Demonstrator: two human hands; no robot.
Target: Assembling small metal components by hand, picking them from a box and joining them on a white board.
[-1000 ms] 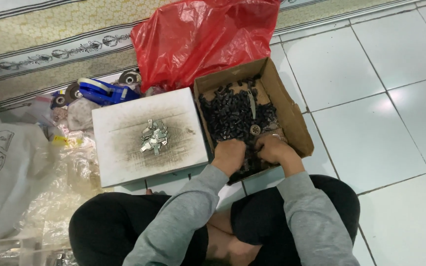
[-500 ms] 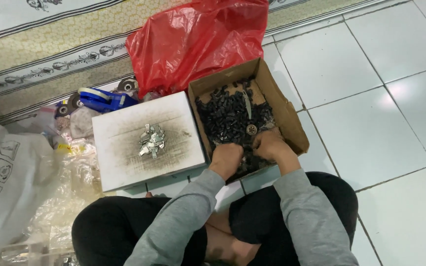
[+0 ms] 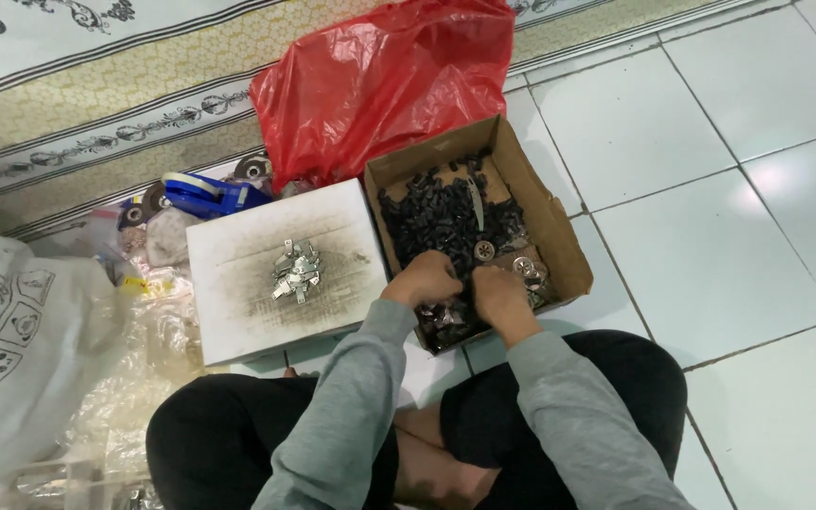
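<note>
Single head view, looking steeply down, fairly near, perhaps tilted

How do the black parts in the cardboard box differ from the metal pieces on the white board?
The black parts are dark, many, heaped inside the cardboard box; the metal pieces are shiny, few, clustered on the flat white board. Both hands touch only the black parts. Both are small loose hardware.

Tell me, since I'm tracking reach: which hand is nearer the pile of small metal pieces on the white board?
Left. The left hand is just right of the metal pieces; the right hand is farther right.
</note>
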